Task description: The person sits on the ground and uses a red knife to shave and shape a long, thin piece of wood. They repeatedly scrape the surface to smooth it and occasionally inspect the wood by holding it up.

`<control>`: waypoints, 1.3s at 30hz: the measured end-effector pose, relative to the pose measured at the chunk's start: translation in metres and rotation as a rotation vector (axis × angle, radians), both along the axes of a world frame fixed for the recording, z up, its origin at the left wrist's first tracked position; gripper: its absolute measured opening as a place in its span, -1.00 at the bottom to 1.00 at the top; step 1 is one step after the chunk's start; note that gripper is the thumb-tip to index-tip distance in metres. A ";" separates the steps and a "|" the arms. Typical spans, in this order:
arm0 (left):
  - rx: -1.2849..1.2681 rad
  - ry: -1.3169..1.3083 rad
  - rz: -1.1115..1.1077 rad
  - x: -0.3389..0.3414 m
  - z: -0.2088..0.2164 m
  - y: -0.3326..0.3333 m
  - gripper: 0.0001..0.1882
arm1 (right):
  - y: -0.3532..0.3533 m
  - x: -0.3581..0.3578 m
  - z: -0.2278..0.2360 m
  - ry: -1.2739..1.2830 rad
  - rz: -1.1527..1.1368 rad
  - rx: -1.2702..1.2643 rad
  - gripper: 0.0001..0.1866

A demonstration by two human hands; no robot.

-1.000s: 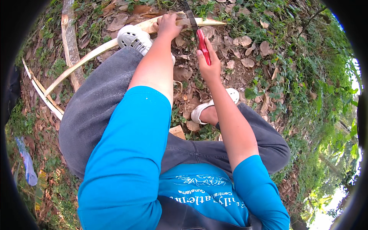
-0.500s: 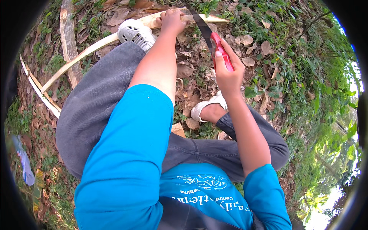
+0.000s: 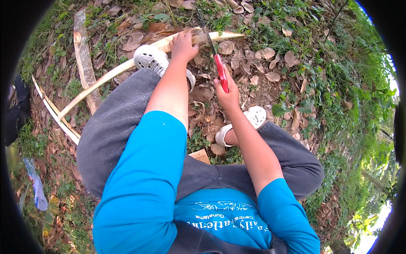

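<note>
Dry leaves (image 3: 272, 76) and green weeds (image 3: 292, 108) all over the ground. Left hand (image 3: 184, 45) is clamped on a pale curved wood strip (image 3: 163, 43), just right of a white clog (image 3: 149, 57). Right hand (image 3: 228, 94) has its fingers wrapped around a red-handled saw (image 3: 220, 74), dark blade across the strip near its pointy end. Other end crosses a bark-covered plank (image 3: 83, 55).

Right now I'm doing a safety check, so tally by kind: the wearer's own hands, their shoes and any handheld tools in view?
Hands: 2 (left hand on wood, right hand on the red-handled tool)
Shoes: 2, both white (left shoe, right shoe)
Handheld tools: 1 (red-handled tool)
Total: 5
</note>
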State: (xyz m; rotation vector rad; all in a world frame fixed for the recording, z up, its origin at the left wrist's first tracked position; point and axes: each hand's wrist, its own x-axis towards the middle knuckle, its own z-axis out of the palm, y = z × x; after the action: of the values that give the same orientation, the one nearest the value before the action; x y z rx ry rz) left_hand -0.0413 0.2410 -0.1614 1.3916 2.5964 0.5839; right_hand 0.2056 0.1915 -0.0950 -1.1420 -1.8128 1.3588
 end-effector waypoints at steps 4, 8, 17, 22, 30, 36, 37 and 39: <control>-0.092 0.148 -0.090 0.004 0.020 0.000 -0.54 | 0.012 -0.009 0.014 0.058 -0.100 0.010 -0.42; 0.092 0.226 -0.074 -0.003 0.015 0.000 -0.61 | 0.024 -0.028 0.053 0.070 -0.092 0.060 -0.45; 0.065 0.182 0.036 -0.014 0.038 0.022 -0.51 | 0.037 -0.015 0.079 0.117 -0.195 0.121 -0.46; -0.003 0.116 -0.043 -0.021 0.035 0.017 -0.48 | 0.036 -0.009 0.075 0.105 -0.156 0.041 -0.52; -0.026 0.190 -0.057 0.001 0.023 0.006 -0.53 | 0.016 -0.023 0.066 0.126 -0.183 0.038 -0.54; -0.040 0.208 0.007 0.005 0.021 0.005 -0.47 | 0.002 -0.024 0.073 0.113 -0.187 0.013 -0.52; -0.042 0.204 0.011 0.005 0.021 0.005 -0.46 | 0.001 -0.023 0.075 0.109 -0.185 0.020 -0.52; -0.007 0.175 0.016 0.007 0.020 0.003 -0.48 | 0.002 -0.022 0.077 0.105 -0.181 0.008 -0.52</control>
State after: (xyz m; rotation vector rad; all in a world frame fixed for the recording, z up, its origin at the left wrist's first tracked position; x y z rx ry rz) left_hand -0.0341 0.2440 -0.1416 1.4837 2.7433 0.4740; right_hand 0.1838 0.1933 -0.0176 -1.1773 -1.5982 1.2803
